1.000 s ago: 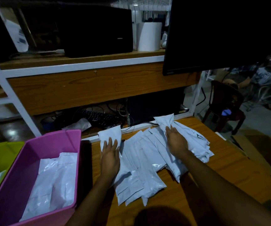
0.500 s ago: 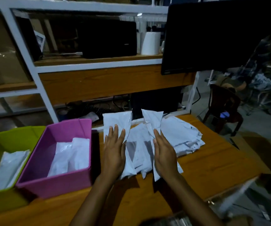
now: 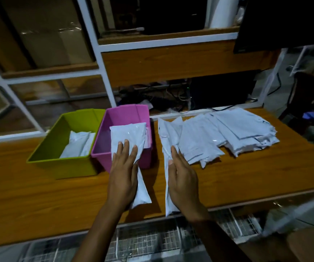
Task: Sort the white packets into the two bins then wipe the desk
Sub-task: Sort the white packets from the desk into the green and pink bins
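Separately, left hand [image 3: 123, 173] and right hand [image 3: 182, 176] hold packets [image 3: 127, 133].

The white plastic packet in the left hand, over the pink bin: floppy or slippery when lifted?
Probably floppy: the white plastic packet creases where the left hand grips it, and its lower end hangs. Likely slick, since its film shows glossy highlights. Seemingly light: the right hand holds a similar white packet one-handed.

Dim, bluish light; the shelves [image 3: 171, 61] behind sink almost to black. The white packets [image 3: 228, 133] are brightest, with small glints on their plastic. Soft shadows fall on the table [image 3: 39, 195]. The lower right corner smears into blur.
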A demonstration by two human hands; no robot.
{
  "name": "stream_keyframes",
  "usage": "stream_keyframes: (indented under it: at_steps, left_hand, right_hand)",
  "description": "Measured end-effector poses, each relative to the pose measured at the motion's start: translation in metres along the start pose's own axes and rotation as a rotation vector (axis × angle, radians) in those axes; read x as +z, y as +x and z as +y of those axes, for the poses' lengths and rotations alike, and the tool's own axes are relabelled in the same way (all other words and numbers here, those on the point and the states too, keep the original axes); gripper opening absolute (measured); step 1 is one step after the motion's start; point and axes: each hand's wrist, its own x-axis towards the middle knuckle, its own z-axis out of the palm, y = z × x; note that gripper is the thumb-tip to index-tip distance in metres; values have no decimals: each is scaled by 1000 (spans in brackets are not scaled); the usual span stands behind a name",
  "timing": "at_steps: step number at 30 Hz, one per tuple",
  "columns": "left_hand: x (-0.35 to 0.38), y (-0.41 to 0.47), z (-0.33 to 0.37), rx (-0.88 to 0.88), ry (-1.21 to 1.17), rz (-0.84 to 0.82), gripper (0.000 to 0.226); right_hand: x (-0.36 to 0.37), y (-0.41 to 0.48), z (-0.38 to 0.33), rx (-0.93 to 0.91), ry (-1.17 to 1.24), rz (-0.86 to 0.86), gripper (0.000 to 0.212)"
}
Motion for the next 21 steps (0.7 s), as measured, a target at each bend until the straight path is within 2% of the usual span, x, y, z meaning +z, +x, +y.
stream_keyframes:
  at_steps: [6,12,18,21]
  left_hand:
    - [-69,3,-58,-29,41,69,50]
    - [-139,35,-148,-81,78,152,47]
    - [-178,85,-251,-86,160,74,49]
    - [-176,110,-292,-99,192,29,45]
  right_hand:
    - [73,19,-52,-114,62,-25,47]
    - [166,64,-104,-175,133,-27,46]
    - [265,116,-149,-160,83,-61,44]
    - [313,139,-153,-89,17,-94,42]
